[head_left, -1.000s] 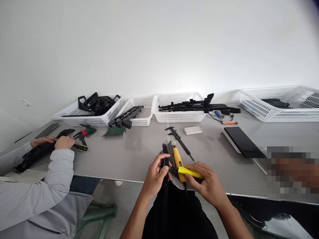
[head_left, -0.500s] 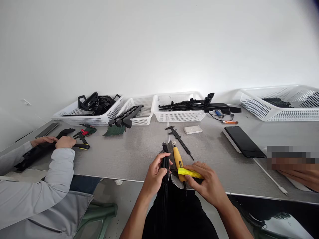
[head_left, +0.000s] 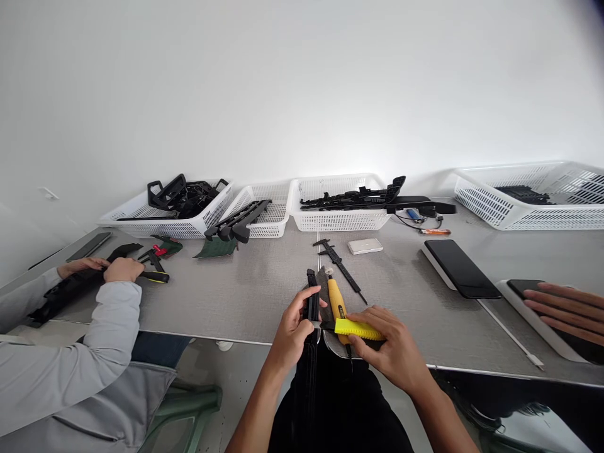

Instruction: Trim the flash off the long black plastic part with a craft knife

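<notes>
My left hand (head_left: 295, 330) is closed around a long, narrow black plastic part (head_left: 310, 365), which stretches from above the table's front edge down over my lap. In my right hand (head_left: 389, 343) is a yellow utility knife (head_left: 356, 328), its blade pointing left. The blade's tip is at the black part, close to my left thumb; I cannot tell how far it touches. Beneath the knife, a yellow-handled tool (head_left: 336, 301) with a dark tip lies on the table beside a piece of dark grey cloth or sandpaper (head_left: 323, 280).
A caliper (head_left: 342, 267) and a small white box (head_left: 365, 246) lie ahead. White baskets (head_left: 342, 221) holding black parts line the wall. On the right are a phone (head_left: 465, 267), a cable (head_left: 512, 333) and another person's hand (head_left: 566, 308). At left, a co-worker's hands (head_left: 123, 270) work on a black part.
The knife has shifted slightly left, toward the black part. At the right, the other person's hand now lies over a dark-screened device. My left hand has barely moved.
</notes>
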A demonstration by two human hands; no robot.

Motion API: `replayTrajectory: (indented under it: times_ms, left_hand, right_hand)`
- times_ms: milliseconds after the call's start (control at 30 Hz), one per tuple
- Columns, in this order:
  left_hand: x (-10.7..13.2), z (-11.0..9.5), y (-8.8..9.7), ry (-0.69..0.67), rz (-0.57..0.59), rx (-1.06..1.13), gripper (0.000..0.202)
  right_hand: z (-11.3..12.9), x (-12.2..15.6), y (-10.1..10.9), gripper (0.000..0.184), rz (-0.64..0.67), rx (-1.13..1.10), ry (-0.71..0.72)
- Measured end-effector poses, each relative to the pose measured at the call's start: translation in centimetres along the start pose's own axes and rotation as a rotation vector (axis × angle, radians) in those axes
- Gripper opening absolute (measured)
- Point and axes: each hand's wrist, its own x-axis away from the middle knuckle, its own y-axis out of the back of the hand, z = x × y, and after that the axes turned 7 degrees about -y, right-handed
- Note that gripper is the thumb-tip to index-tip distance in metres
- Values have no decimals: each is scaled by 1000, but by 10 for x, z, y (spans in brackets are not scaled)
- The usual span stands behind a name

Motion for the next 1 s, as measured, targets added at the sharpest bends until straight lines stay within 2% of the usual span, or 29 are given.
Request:
replayTrajectory:
  times_ms: [433, 600, 767, 1000]
  left_hand:
    - [-1, 10, 2, -9, -39, 111, 77]
    - [-1, 10, 2, -12, -52, 147, 78]
    - [0, 7, 2, -29, -50, 93, 78]
    - [2, 6, 4, -40, -30, 109, 80]
  right_hand:
    - [-4, 2, -1, 20, -34, -15, -26]
    - [-4, 3, -2, 21, -46, -27, -34]
    - [-1, 2, 0, 23, -42, -51, -33]
    - [-2, 3, 0, 31, -14, -101, -104]
